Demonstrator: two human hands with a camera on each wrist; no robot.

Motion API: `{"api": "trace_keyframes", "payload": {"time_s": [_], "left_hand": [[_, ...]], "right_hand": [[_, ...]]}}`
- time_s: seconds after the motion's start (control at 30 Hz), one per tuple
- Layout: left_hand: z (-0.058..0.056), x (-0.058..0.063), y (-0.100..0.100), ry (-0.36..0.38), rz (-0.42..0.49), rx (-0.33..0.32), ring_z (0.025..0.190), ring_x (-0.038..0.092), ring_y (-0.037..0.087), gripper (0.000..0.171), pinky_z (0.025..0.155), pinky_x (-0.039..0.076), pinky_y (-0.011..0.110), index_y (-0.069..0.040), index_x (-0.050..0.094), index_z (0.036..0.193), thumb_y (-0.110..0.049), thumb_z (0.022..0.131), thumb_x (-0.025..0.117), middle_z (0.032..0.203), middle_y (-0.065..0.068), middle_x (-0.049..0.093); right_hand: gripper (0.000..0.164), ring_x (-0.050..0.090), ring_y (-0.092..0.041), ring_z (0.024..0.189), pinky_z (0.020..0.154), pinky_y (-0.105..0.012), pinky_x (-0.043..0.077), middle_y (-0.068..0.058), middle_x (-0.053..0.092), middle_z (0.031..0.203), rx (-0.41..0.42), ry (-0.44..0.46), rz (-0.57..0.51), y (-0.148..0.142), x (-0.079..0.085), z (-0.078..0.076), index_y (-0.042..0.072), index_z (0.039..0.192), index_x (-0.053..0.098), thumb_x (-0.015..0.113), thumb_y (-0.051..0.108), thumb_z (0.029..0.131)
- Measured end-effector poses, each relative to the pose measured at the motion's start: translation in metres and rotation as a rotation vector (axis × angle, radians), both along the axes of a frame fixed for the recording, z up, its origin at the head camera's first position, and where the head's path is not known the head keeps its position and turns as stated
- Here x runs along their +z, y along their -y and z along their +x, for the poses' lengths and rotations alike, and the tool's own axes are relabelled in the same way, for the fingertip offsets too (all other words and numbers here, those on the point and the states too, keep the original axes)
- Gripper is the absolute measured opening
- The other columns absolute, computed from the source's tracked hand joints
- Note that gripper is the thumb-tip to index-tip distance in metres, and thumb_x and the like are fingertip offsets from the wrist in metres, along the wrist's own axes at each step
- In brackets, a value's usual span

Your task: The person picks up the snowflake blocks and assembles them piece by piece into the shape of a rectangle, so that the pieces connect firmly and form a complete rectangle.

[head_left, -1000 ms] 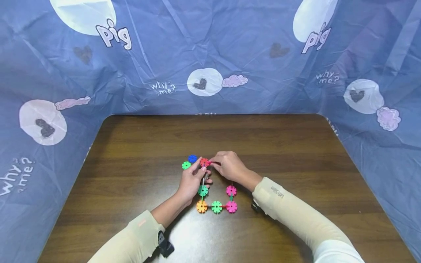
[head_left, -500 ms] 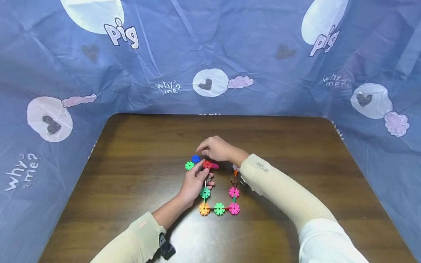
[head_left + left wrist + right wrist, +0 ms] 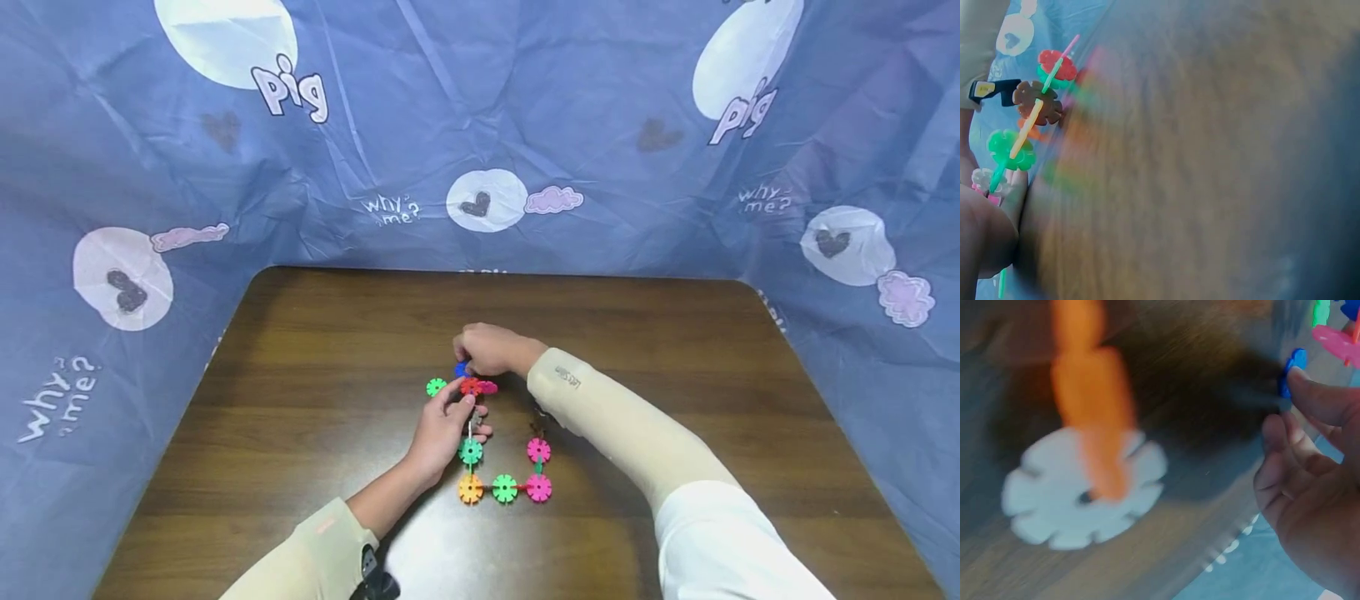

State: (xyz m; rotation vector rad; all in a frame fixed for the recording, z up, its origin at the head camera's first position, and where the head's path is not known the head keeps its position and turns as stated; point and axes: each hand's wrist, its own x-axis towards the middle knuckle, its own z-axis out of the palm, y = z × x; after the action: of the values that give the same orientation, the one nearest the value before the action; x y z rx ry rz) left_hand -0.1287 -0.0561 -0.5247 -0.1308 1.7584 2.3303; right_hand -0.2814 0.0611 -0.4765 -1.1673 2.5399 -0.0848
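My left hand (image 3: pixel 441 429) pinches a red notched snowflake disc (image 3: pixel 471 387) between thumb and fingers. A pink disc (image 3: pixel 488 387) is slotted edge-on into its right side. Beyond it, my right hand (image 3: pixel 491 348) has thumb and curled fingers at a blue snowflake disc (image 3: pixel 462 368). In the right wrist view the thumb lies on the edge of that blue disc (image 3: pixel 1297 359). The red disc belongs to a linked chain that runs down past a teal disc (image 3: pixel 470 451) to an orange disc (image 3: pixel 471 489). Part of the chain hides behind my left fingers.
The chain continues through a green disc (image 3: pixel 505 488) to a pink corner disc (image 3: pixel 539 488) and up the right side. A loose green disc (image 3: pixel 436 387) lies left of the hands. Patterned blue cloth (image 3: pixel 390 133) stands behind the brown table (image 3: pixel 637 333).
My right hand has left the pink disc, passed over the red one and reached the blue disc, which has shifted right, away from the loose green one. My left hand keeps its hold.
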Motion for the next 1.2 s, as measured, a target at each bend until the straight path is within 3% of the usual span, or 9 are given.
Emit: {"api": "trace_keyframes", "payload": {"time_s": [0.17,0.3,0.47,0.63,0.77,0.87,1.03,1.2], "left_hand": [[0.0,0.0,-0.001,0.013,-0.016,0.01,0.07,0.073,0.021,0.05,0.068,0.063,0.035,0.002,0.031,0.153,-0.01,0.107,0.048,0.11,0.034,0.064],[0.0,0.001,-0.001,0.027,-0.009,0.023,0.071,0.073,0.023,0.049,0.067,0.063,0.035,0.003,0.031,0.151,-0.011,0.107,0.048,0.111,0.032,0.064],[-0.002,0.003,-0.002,0.061,0.016,0.045,0.072,0.073,0.024,0.041,0.064,0.063,0.036,0.002,0.033,0.142,-0.011,0.107,0.049,0.117,0.029,0.062],[-0.006,0.008,-0.004,0.093,0.019,0.059,0.069,0.071,0.022,0.038,0.061,0.061,0.033,-0.001,0.03,0.138,-0.007,0.104,0.045,0.11,0.022,0.063],[-0.01,0.014,-0.006,0.11,0.016,0.051,0.064,0.068,0.019,0.051,0.058,0.059,0.03,-0.004,0.023,0.15,-0.002,0.1,0.036,0.101,0.018,0.06],[-0.013,0.017,-0.005,0.108,-0.002,0.045,0.06,0.066,0.018,0.054,0.056,0.059,0.029,-0.006,0.024,0.154,-0.002,0.1,0.03,0.096,0.014,0.055],[-0.018,0.019,-0.007,0.101,-0.011,0.043,0.057,0.061,0.017,0.043,0.053,0.057,0.027,0.001,0.034,0.144,-0.002,0.101,0.028,0.09,0.009,0.047],[-0.019,0.018,-0.01,0.113,-0.02,0.064,0.057,0.06,0.015,0.035,0.05,0.056,0.026,0.001,0.033,0.137,-0.004,0.103,0.037,0.094,0.011,0.047]], "right_hand": [[0.01,0.057,-0.017,0.081,0.076,-0.031,0.05,0.001,0.06,0.084,-0.081,0.054,-0.044,-0.019,-0.006,0.001,0.01,0.095,0.065,0.072,0.012,0.088],[0.017,0.055,-0.018,0.084,0.077,-0.033,0.049,-0.002,0.061,0.09,-0.151,0.085,-0.12,-0.033,-0.01,0.004,0.008,0.105,0.065,0.07,0.011,0.089],[0.024,0.052,-0.018,0.09,0.081,-0.033,0.049,-0.004,0.056,0.102,-0.15,0.068,-0.125,-0.044,-0.011,0.009,0.011,0.114,0.066,0.071,0.014,0.09],[0.018,0.049,-0.017,0.083,0.073,-0.03,0.045,-0.003,0.052,0.093,-0.173,0.081,-0.122,-0.046,-0.009,0.012,0.012,0.099,0.059,0.073,0.014,0.089],[0.022,0.047,-0.015,0.071,0.066,-0.027,0.039,0.0,0.051,0.076,-0.231,0.103,-0.25,-0.053,-0.007,0.014,0.013,0.083,0.054,0.075,0.006,0.085],[0.019,0.049,-0.011,0.067,0.065,-0.025,0.041,0.004,0.055,0.072,-0.291,0.114,-0.391,-0.059,-0.007,0.019,0.014,0.078,0.06,0.076,0.004,0.084],[0.006,0.055,-0.012,0.057,0.051,-0.026,0.046,0.0,0.065,0.07,-0.464,0.25,-0.606,-0.076,-0.001,0.039,0.01,0.087,0.074,0.071,0.006,0.09],[0.011,0.06,-0.017,0.057,0.048,-0.025,0.048,-0.009,0.069,0.074,-0.604,0.394,-0.702,-0.083,0.004,0.057,0.002,0.098,0.075,0.068,0.008,0.092]]}}
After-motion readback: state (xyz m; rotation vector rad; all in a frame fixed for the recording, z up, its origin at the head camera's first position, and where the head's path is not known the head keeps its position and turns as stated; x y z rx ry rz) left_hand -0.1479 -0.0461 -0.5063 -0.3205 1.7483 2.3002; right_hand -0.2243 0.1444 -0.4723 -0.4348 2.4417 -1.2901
